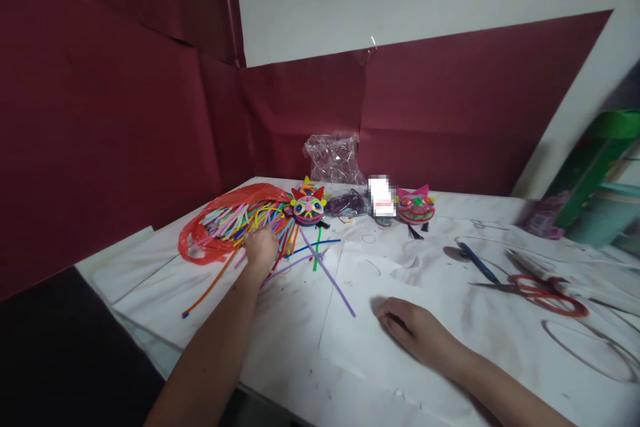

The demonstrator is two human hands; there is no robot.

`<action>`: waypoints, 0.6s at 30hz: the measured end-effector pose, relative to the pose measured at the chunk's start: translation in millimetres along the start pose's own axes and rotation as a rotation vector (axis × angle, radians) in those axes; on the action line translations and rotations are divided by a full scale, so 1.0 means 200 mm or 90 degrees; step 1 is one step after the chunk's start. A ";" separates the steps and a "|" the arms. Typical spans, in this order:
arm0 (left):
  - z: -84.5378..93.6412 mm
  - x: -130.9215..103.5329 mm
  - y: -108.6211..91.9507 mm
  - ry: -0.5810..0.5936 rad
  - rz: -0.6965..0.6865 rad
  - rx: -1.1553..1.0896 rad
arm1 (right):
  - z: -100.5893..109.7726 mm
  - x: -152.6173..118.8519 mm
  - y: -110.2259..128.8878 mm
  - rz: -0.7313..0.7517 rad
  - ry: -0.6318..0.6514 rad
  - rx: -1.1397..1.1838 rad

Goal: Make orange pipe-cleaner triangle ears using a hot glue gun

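Note:
My left hand (261,250) reaches to the near edge of a pile of colourful pipe cleaners (240,219), which lies in a red plastic bag (193,240). Its fingers are curled, and what they hold, if anything, is hidden. Near it lie loose stems: a purple one (337,283), a green one (318,250) and an orange one (213,287). My right hand (407,325) rests loosely curled on the white table (300,353), with a gap between thumb and fingers and nothing visible in it. Beyond the left hand stands a red and yellow animal-face ornament (308,207).
A pink animal-face ornament (417,205) sits at the back. Clear plastic (333,159) leans on the dark red wall covering (305,107). On the right are orange-handled scissors (550,297), a blue pen-like tool (479,263), pliers (535,267) and a wire loop (590,350).

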State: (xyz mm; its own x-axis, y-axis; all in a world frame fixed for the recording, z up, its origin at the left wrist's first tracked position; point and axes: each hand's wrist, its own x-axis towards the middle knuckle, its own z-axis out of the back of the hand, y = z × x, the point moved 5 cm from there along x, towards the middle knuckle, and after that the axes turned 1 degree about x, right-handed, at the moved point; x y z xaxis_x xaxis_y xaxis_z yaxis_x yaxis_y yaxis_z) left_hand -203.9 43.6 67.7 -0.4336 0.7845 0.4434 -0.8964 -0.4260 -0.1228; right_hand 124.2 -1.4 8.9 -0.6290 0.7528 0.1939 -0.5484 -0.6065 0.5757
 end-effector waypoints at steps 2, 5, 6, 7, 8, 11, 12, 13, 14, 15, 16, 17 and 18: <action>-0.01 0.00 0.02 0.020 0.020 0.005 | 0.00 0.00 0.00 0.009 -0.005 0.001; -0.03 0.00 0.04 0.059 0.023 -0.002 | 0.00 -0.01 0.01 0.020 -0.017 -0.002; -0.03 0.00 0.03 0.068 0.016 -0.008 | 0.00 -0.01 0.01 0.023 -0.019 -0.004; -0.03 -0.01 0.03 0.075 0.009 -0.016 | 0.01 -0.01 0.02 0.023 -0.021 -0.008; -0.04 -0.01 0.02 0.079 0.003 -0.024 | 0.01 -0.01 0.02 0.023 -0.022 -0.012; -0.04 -0.02 -0.02 0.091 0.003 -0.057 | 0.01 0.00 0.03 0.021 -0.022 -0.020; -0.04 -0.02 -0.03 0.096 0.008 -0.072 | 0.01 0.00 0.03 0.021 -0.021 -0.020; -0.04 -0.02 -0.03 0.100 0.017 -0.091 | 0.01 0.00 0.03 0.023 -0.020 -0.019; -0.03 -0.02 -0.03 0.104 0.027 -0.114 | 0.01 -0.01 0.03 0.025 -0.018 -0.017; -0.03 -0.01 -0.03 0.108 0.039 -0.142 | 0.01 -0.01 0.03 0.026 -0.017 -0.015; -0.02 0.00 -0.02 0.112 0.052 -0.175 | 0.01 -0.01 0.03 0.027 -0.016 -0.014; -0.01 0.01 -0.01 0.117 0.064 -0.215 | 0.01 -0.01 0.03 0.026 -0.015 -0.012; 0.00 0.02 -0.01 0.122 0.074 -0.263 | 0.01 -0.01 0.03 0.025 -0.017 -0.011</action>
State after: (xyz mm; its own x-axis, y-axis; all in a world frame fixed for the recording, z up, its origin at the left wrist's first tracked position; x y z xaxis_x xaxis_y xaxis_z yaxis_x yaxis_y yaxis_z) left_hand -204.2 46.9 69.7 -0.5078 0.8278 0.2386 -0.7858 -0.3315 -0.5221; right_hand 123.8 -5.9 12.8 -0.6359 0.7343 0.2375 -0.5324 -0.6403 0.5537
